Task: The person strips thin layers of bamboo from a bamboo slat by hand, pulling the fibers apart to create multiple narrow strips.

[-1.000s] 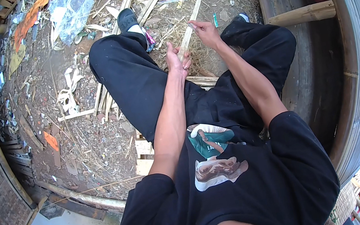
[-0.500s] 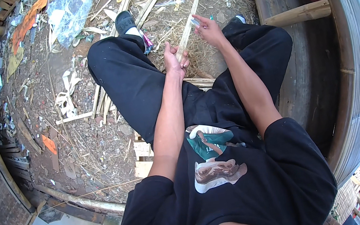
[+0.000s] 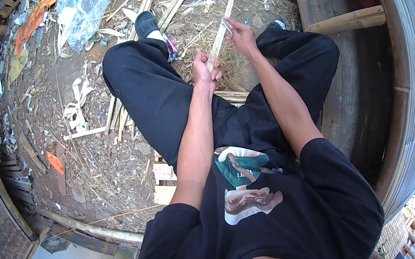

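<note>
A long pale bamboo strip (image 3: 229, 8) slants from my lap up and to the right, away from me. Its near end lies in my left hand (image 3: 204, 71), whose fingers curl round it. Farther along the strip, my right hand (image 3: 242, 38) pinches a small, thin, silvery blade-like piece (image 3: 227, 25). That piece sits against or just beside the strip's edge; its exact shape is too small to make out.
Several split bamboo strips (image 3: 180, 0) lie beyond my left shoe (image 3: 147, 25), with more beside my left leg. Clear plastic sheeting (image 3: 84, 17) and orange scraps litter the ground. A wooden bench (image 3: 346, 99) and bamboo crossbar (image 3: 347, 21) stand at the right.
The strip and both hands have shifted only slightly. My right hand has turned a little, and the silvery piece now shows at a steeper angle beside the strip.
</note>
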### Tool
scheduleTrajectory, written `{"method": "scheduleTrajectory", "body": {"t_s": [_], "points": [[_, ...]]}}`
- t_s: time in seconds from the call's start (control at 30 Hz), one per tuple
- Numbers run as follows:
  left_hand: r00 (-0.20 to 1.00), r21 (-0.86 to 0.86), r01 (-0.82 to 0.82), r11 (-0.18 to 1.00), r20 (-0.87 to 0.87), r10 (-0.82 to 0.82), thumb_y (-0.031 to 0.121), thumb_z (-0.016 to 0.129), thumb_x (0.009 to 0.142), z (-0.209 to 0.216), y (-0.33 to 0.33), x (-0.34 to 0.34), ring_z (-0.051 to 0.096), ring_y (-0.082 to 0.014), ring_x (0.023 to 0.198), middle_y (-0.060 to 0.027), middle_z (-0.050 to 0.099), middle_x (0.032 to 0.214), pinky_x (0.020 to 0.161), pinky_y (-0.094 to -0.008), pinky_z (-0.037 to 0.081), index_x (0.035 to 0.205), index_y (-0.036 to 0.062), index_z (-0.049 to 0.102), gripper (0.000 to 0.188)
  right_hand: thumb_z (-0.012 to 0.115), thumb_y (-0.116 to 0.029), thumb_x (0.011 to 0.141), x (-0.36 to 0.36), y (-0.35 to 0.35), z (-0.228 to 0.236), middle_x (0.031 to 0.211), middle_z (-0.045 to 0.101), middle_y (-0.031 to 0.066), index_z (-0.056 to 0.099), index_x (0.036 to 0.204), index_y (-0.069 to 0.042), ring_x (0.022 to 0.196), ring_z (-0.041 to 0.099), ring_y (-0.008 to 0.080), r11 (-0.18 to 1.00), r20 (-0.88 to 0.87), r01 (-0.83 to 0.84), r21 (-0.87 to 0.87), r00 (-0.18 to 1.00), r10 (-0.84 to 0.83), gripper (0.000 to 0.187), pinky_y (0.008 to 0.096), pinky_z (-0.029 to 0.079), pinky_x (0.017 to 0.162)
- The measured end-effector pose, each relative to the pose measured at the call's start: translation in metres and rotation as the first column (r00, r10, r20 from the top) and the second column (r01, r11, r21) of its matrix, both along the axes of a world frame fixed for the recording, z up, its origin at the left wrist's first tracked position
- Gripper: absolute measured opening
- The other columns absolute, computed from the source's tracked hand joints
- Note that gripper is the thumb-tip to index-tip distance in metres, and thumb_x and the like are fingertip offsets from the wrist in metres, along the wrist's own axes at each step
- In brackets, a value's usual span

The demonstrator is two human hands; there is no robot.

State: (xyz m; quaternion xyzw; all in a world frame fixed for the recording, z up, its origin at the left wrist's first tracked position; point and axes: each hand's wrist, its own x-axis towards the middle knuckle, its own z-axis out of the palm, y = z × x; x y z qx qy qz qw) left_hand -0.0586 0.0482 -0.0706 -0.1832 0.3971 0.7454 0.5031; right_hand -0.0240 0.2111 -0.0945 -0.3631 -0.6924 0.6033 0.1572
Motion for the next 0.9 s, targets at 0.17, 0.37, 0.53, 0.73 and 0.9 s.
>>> {"method": "scheduleTrajectory", "body": {"t_s": [0.17, 0.37, 0.53, 0.73, 0.9], "points": [[0.996, 0.04, 0.003, 0.999, 0.085, -0.006, 0.056, 0.03, 0.095, 0.01, 0.006, -0.001, 0.024, -0.0105, 0.03, -0.0054, 0.043, 0.056, 0.03, -0.0238, 0.022, 0.09, 0.0083, 0.046, 0.051, 0.054, -0.008, 0.093, 0.002, 0.017, -0.033, 0.07, 0.055, -0.0063, 0.065, 0.116, -0.014, 0.058, 0.041, 0.0018, 1.0, -0.089, 0.012, -0.001, 0.996, -0.012, 0.027, 0.0196, 0.037, 0.051], [0.985, 0.066, -0.042, 0.997, 0.173, 0.03, 0.057, 0.031, 0.095, 0.006, 0.0, 0.0, 0.023, -0.0106, 0.03, -0.0062, 0.043, 0.057, 0.029, -0.0241, 0.02, 0.091, 0.0101, 0.043, 0.048, 0.049, -0.01, 0.096, 0.004, 0.002, -0.015, 0.072, 0.052, -0.0052, 0.06, 0.123, -0.015, 0.055, 0.042, 0.0019, 0.995, -0.147, -0.04, -0.095, 0.989, 0.026, 0.029, 0.0186, 0.039, 0.047], [0.982, 0.062, -0.049, 0.997, 0.188, 0.036, 0.057, 0.031, 0.095, 0.008, 0.003, 0.001, 0.023, -0.0106, 0.03, -0.006, 0.042, 0.056, 0.028, -0.0242, 0.02, 0.089, 0.0102, 0.042, 0.048, 0.048, -0.013, 0.097, 0.013, 0.01, -0.006, 0.066, 0.047, -0.0073, 0.061, 0.122, -0.014, 0.049, 0.035, 0.0016, 0.941, -0.076, -0.094, -0.325, 0.994, 0.073, 0.028, 0.0188, 0.031, 0.042], [0.983, 0.036, -0.07, 0.997, 0.175, 0.063, 0.056, 0.029, 0.095, 0.006, 0.002, -0.008, 0.024, -0.0104, 0.031, -0.0054, 0.041, 0.055, 0.028, -0.0236, 0.02, 0.085, 0.0079, 0.044, 0.051, 0.05, -0.016, 0.096, 0.012, -0.008, 0.006, 0.06, 0.04, -0.0078, 0.06, 0.123, -0.018, 0.045, 0.032, 0.0022, 0.879, -0.084, -0.211, -0.427, 0.978, 0.193, 0.029, 0.0197, 0.026, 0.039], [0.995, 0.003, -0.042, 0.999, 0.09, 0.041, 0.062, 0.025, 0.093, 0.002, 0.001, -0.002, 0.025, -0.0112, 0.03, -0.0086, 0.048, 0.055, 0.03, -0.0249, 0.022, 0.091, 0.0046, 0.048, 0.062, 0.051, -0.016, 0.096, 0.014, -0.005, 0.005, 0.06, 0.042, -0.0065, 0.062, 0.121, -0.014, 0.048, 0.035, 0.0023, 0.945, -0.006, -0.23, -0.234, 0.972, 0.235, 0.028, 0.0199, 0.027, 0.042]]}}
